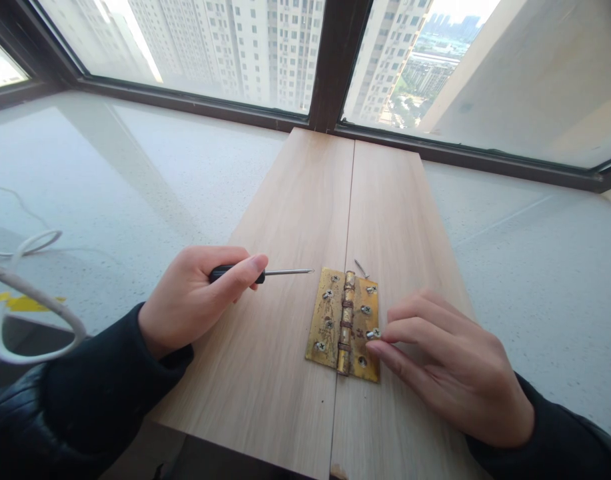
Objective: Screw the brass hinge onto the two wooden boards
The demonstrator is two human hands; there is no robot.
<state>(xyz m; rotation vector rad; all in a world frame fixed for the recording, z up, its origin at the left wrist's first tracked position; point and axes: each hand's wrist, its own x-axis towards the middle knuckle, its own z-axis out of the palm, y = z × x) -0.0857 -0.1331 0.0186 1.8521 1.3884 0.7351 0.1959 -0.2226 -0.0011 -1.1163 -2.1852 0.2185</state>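
Note:
A worn brass hinge [343, 325] lies across the seam of two pale wooden boards [265, 360], with several screws standing in its holes. My left hand [195, 297] is closed round a small screwdriver [265, 273] with a black handle; its metal tip points right, just short of the hinge. My right hand [450, 363] rests on the right board and pinches a screw [372, 333] in the hinge's right leaf between thumb and fingertips. One loose screw [360, 267] lies on the board just above the hinge.
The boards sit on a speckled white stone sill [135, 173] under a dark-framed window [335, 67] facing tower blocks. A white cable [30, 293] loops at the left edge, over a scrap of yellow tape [28, 302].

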